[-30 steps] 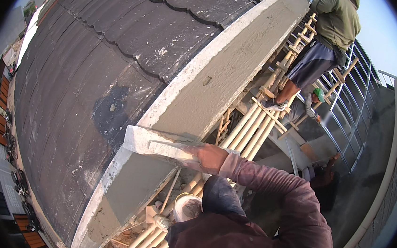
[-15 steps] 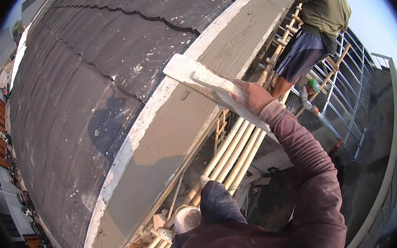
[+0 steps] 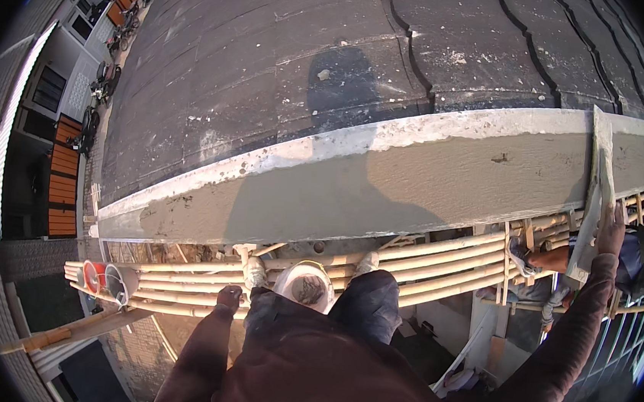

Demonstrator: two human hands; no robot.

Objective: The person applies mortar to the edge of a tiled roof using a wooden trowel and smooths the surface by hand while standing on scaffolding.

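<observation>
My right hand (image 3: 610,230), arm stretched far to the right, is closed round the handle of a long, pale plastering float (image 3: 600,160). The float stands crosswise over a band of grey mortar (image 3: 323,190), its upper end reaching the whitish strip (image 3: 264,158) along the roof edge. My left hand (image 3: 229,298) hangs low beside my left leg with its fingers curled in; what they hold, if anything, is hidden. Between my feet sits a white bucket (image 3: 307,280) with greyish stuff inside.
I stand on a bamboo pole scaffold (image 3: 438,276) high above ground. Dark roof tiles (image 3: 271,82) slope beyond the mortar. A red bucket (image 3: 92,276) and a grey bucket (image 3: 125,282) stand at the left. A co-worker's leg (image 3: 550,261) shows at the right, partly behind the float.
My view has swung left along the roof edge, bringing my left hand and the buckets into sight. The float is farther along to the right from the mortar's dark mark, still in my right hand.
</observation>
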